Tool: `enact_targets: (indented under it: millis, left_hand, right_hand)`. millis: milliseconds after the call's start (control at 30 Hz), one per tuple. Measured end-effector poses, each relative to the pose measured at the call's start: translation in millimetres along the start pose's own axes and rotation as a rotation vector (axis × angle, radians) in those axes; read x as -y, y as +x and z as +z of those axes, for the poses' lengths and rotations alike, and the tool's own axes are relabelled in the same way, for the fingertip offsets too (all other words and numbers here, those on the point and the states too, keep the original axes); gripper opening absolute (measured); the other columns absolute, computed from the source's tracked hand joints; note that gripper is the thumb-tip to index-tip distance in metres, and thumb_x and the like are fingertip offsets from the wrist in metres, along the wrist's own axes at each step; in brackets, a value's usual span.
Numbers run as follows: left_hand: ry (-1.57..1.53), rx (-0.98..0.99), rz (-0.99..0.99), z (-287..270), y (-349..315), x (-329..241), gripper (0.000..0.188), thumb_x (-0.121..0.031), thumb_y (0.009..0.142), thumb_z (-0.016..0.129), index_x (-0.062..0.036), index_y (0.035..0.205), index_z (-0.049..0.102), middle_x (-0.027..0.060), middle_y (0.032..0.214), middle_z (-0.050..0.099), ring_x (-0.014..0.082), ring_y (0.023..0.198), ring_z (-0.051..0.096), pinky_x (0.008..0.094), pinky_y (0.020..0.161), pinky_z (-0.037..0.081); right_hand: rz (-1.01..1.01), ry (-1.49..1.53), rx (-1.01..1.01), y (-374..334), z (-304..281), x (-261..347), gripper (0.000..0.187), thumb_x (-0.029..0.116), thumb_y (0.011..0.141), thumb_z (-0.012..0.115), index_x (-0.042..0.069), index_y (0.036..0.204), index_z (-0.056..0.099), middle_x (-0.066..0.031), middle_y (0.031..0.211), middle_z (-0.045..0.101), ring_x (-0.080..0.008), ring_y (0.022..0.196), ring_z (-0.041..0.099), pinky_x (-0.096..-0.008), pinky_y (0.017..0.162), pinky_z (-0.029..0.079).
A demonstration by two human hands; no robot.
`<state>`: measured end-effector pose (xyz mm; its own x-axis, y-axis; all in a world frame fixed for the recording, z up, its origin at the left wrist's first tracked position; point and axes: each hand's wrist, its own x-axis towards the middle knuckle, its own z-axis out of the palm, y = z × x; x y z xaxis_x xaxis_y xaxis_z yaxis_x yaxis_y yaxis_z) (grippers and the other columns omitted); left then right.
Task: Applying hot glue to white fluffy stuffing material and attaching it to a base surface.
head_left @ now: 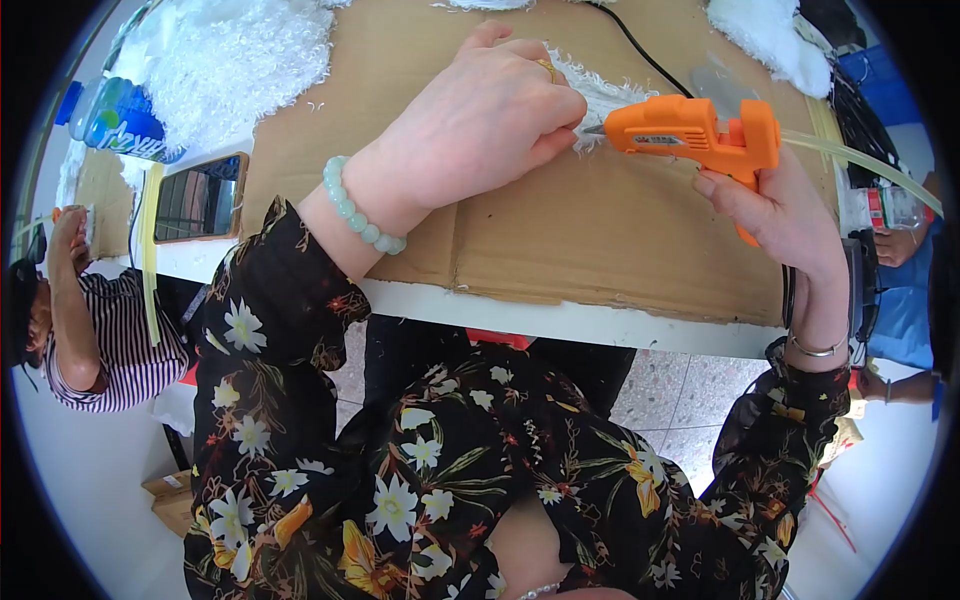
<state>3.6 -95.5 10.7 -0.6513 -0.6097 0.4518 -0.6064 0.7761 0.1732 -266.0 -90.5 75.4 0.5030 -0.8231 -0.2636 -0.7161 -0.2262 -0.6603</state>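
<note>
An orange hot glue gun point(660, 124) is gripped by its handle in my right hand point(790, 210), its nozzle pointing left. From its rear end trails a long translucent glue stick point(870, 160). My left hand point(485, 115) is closed, knuckles up, on a piece of white shaggy fabric point(600, 92) that shows beyond its fingers. The nozzle tip sits right beside the left fingers, at the fabric's near edge; whether it touches cannot be made out. Most of the left fingertips are hidden under the hand.
Brown cardboard point(600, 245) covers the white table. A white shaggy pile point(240, 75), a blue-labelled bottle point(125, 120), a phone point(200, 198) and a yellowish glue stick point(151, 250) lie left. A black cable point(640, 48) runs behind. People sit at both sides, one in stripes point(125, 335).
</note>
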Motion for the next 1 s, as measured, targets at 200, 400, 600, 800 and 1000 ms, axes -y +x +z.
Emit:
enact_targets:
  millis: [200,400,600,800,1000]
  left_hand:
    - [-0.007,-0.004,-0.033,-4.6,-4.2,0.0,0.009,-0.011,0.075,0.067,-0.0062,0.082,0.062,0.0051,0.074,0.062,0.0232,0.089,0.056,0.0374,0.091,0.039]
    - [0.012,-0.020,-0.021,-2.0,-5.0,4.1,0.007,-0.011,0.076,0.065,-0.0066,0.080,0.061,0.0051,0.070,0.060,0.0221,0.087,0.056,0.0374,0.091,0.039]
    - [0.007,-0.012,-0.023,-2.0,-4.1,-1.9,0.007,-0.011,0.076,0.065,-0.0063,0.079,0.061,0.0055,0.070,0.059,0.0224,0.086,0.057,0.0373,0.090,0.039]
    - [0.000,-0.018,-0.026,-0.3,-3.1,-1.9,0.008,-0.011,0.076,0.065,-0.0059,0.080,0.062,0.0060,0.070,0.059,0.0228,0.087,0.057,0.0373,0.090,0.040]
    - [-0.027,-0.159,0.025,6.6,-3.0,-0.1,0.014,-0.012,0.074,0.063,-0.0086,0.063,0.056,0.0065,0.060,0.054,0.0225,0.075,0.056,0.0384,0.084,0.039]
  right_hand:
    - [0.025,-0.012,-0.035,2.8,-1.8,2.1,0.035,0.019,0.085,0.063,0.003,0.113,0.050,0.0045,0.070,0.049,-0.0028,0.058,0.043,-0.0191,0.052,0.036]
    - [-0.052,-0.059,-0.123,5.1,2.5,2.4,0.034,0.019,0.085,0.063,0.003,0.112,0.050,0.0047,0.068,0.049,-0.0028,0.057,0.043,-0.0190,0.050,0.035]
    - [-0.058,-0.027,-0.139,-1.4,3.4,-0.5,0.035,0.019,0.085,0.063,0.003,0.113,0.050,0.0046,0.068,0.049,-0.0025,0.056,0.043,-0.0190,0.050,0.036]
    - [-0.067,-0.012,-0.094,-4.3,7.1,-1.9,0.035,0.019,0.084,0.063,0.003,0.114,0.052,0.0041,0.069,0.050,-0.0028,0.056,0.044,-0.0193,0.050,0.036]
    - [-0.008,0.017,0.006,-4.5,8.3,7.0,0.035,0.019,0.084,0.063,0.003,0.114,0.051,0.0031,0.071,0.050,-0.0039,0.060,0.046,-0.0196,0.053,0.038]
